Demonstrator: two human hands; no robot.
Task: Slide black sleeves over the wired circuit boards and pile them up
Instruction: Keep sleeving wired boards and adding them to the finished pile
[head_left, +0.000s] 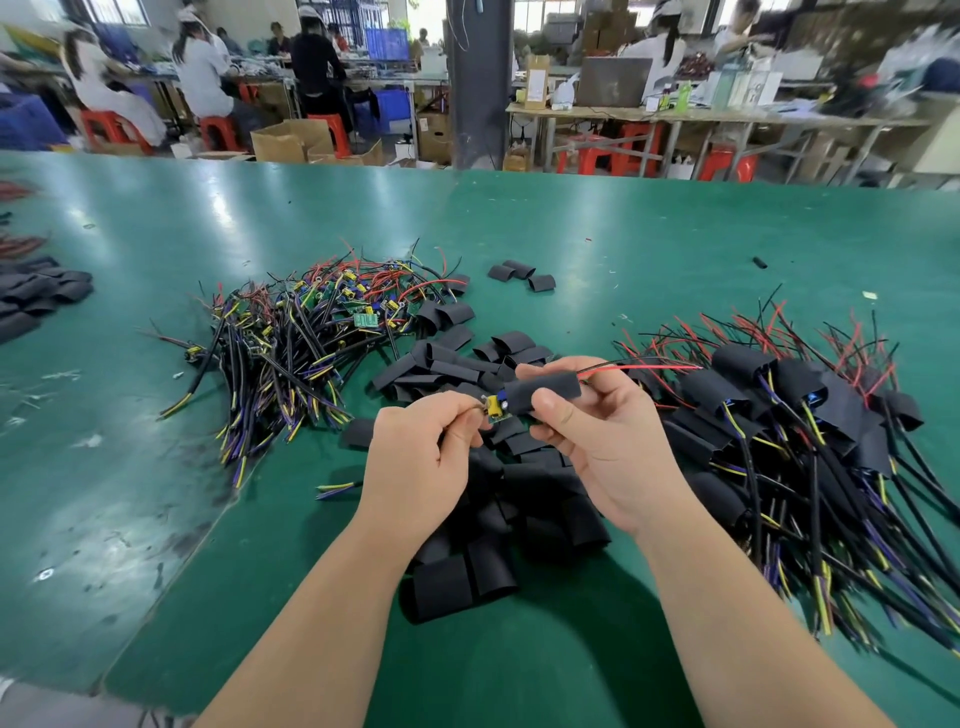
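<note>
Above the green table (597, 239), my left hand (421, 457) pinches the cable end of a wired circuit board (496, 406), whose yellow and blue parts show. My right hand (587, 431) grips a black sleeve (545, 391) that covers most of that board; red and black wires (644, 366) stick out of its right end. Bare wired boards lie in a heap (306, 332) at the left. Loose black sleeves (498, 499) lie below my hands. Sleeved boards are piled (789, 426) at the right.
Three stray sleeves (522, 274) lie farther back, and more dark sleeves (36, 293) sit at the left edge. A small black piece (760, 262) lies at the far right. Beyond the table, people sit at benches among red stools and cardboard boxes.
</note>
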